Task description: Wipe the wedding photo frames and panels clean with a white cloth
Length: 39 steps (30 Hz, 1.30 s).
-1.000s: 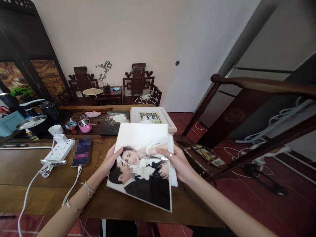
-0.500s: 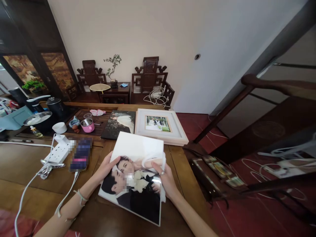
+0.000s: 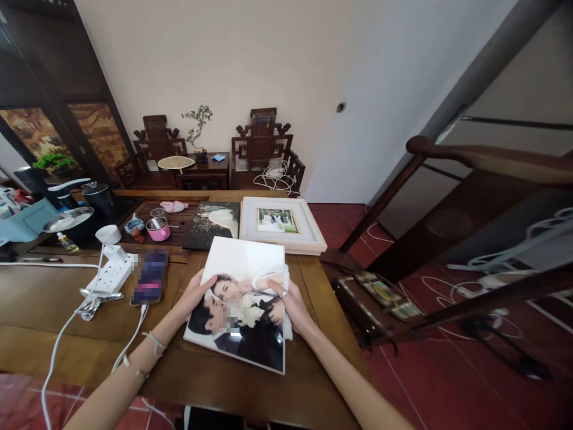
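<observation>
A glossy photo panel point(image 3: 259, 257) with a picture of a couple and white flowers is held above the near part of the wooden table. My left hand point(image 3: 197, 297) grips its left edge, thumb on the front and fingers hidden behind. On the opposite edge my right hand point(image 3: 290, 303), wearing a ring, is closed with its thumb on the front. Something white and soft, perhaps a cloth point(image 3: 287, 327), shows between the right hand and the panel's edge. Beyond the panel lie a dark photo panel point(image 3: 206, 230) and a white-framed photo point(image 3: 308, 230).
Left of my hands are a phone point(image 3: 150, 278) on a cable and a white power strip point(image 3: 111, 275). Farther back stand a pink cup point(image 3: 158, 229), a lidded pan point(image 3: 71, 224) and a black pot point(image 3: 97, 200). A wooden chair point(image 3: 456, 221) is at the right.
Both hands have shifted slightly left and up in the view with the photo panel, whose lower edge has come up. The camera view has shifted too. The hold on the panel looks the same.
</observation>
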{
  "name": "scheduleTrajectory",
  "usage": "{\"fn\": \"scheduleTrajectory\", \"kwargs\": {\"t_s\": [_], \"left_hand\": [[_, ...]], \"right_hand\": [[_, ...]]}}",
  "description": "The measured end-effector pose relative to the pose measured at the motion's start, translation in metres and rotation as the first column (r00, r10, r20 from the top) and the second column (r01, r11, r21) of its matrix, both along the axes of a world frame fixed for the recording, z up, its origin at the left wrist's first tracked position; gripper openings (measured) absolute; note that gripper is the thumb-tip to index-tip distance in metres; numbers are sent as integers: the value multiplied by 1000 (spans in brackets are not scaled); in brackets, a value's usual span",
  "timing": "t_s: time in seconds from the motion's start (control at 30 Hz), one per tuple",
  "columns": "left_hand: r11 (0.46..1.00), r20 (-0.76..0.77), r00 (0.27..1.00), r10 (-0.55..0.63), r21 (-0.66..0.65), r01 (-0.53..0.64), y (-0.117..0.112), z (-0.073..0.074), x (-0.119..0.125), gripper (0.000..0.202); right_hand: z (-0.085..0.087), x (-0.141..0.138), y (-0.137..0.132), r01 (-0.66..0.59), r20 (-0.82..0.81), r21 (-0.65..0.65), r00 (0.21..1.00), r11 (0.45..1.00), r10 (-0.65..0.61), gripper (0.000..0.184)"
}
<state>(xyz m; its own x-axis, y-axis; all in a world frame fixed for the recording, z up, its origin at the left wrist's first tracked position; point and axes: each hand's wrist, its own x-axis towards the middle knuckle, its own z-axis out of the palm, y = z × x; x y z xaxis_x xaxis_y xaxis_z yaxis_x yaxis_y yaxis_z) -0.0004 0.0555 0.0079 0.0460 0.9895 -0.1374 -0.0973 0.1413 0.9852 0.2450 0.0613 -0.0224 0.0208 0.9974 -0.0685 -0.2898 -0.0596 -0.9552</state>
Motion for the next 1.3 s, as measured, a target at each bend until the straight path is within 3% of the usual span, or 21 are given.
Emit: {"fn": "scheduleTrajectory", "kwargs": {"t_s": [0.37, 0.7, 0.83, 1.03, 1.17, 1.23, 1.3], "left_hand": [[1000, -6, 1000, 14, 14, -14, 2, -6, -4, 55], [996, 17, 997, 80, 27, -81, 7, 11, -19, 51], [993, 9, 993, 116, 16, -116, 12, 7, -26, 56], [990, -4, 990, 140, 6, -140, 13, 7, -32, 57], [989, -13, 989, 150, -6, -150, 1, 18, -38, 57], [987, 9, 988, 157, -31, -156, -10, 21, -44, 57], [980, 24, 982, 186, -73, -184, -23, 22, -50, 56]], "right_hand": [[9, -1, -5, -25, -51, -43, 998, 999, 23, 48], [11, 4, -3, -35, -12, -164, 999, 986, 34, 48], [14, 19, -5, -87, 31, -208, 995, 974, 96, 47], [22, 63, -22, -114, 144, -288, 976, 951, 161, 45], [21, 83, -40, -9, 284, -289, 954, 957, 95, 48], [25, 93, -50, 119, 363, -246, 931, 962, -23, 51], [34, 104, -63, 296, 502, -116, 841, 948, -201, 49]]}}
